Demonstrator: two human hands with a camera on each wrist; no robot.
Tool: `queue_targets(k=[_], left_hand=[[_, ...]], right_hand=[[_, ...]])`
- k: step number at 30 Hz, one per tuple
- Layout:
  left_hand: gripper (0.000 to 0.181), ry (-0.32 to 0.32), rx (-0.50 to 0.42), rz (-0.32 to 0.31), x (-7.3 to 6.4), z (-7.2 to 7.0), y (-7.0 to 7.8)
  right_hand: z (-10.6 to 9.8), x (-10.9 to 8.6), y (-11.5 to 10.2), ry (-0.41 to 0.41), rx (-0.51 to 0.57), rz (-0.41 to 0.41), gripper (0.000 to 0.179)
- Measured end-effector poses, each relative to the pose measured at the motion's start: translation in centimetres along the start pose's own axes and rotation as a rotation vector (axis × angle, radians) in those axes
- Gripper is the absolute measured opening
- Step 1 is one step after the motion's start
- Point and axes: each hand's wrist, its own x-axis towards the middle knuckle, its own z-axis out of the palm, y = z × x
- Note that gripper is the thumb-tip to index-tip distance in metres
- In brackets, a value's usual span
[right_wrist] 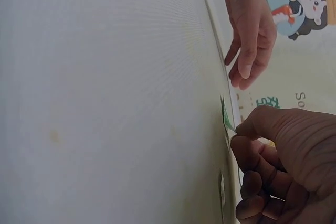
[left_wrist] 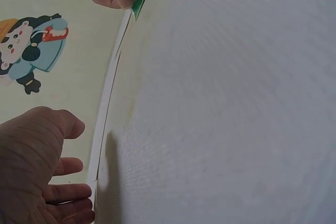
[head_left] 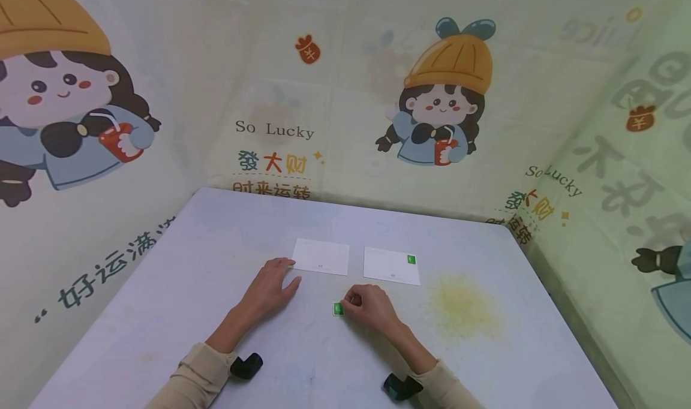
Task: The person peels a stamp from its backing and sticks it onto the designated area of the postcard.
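Observation:
Between thumb and forefinger my right hand pinches a small green stamp with a white border, held low over the table in front of the cards. In the right wrist view the stamp appears nearly edge-on at the fingertips. My left hand lies with fingers extended, its fingertips at the left edge of a white card that has a tiny mark near its lower edge. To the right lies a second white card, bearing a green stamp in its upper right corner.
Both cards lie on a whitish table with a yellowish stain to the right. Dark wrist-worn devices sit at both cuffs. Behind the table hangs a cloth printed with cartoon figures and lettering.

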Motion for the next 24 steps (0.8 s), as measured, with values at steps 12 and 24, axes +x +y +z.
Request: queue_targets(k=[12, 24], left_hand=[[0.047, -0.037, -0.017, -0.021, -0.3, -0.1, 0.3], [0.046, -0.041, -0.056, -0.009, -0.8, -0.8, 1.8]], right_hand=[[0.1, -0.4, 0.3, 0.028, 0.082, 0.015, 0.008], [-0.3, -1.2, 0.0, 0.108, 0.098, 0.003, 0.007]])
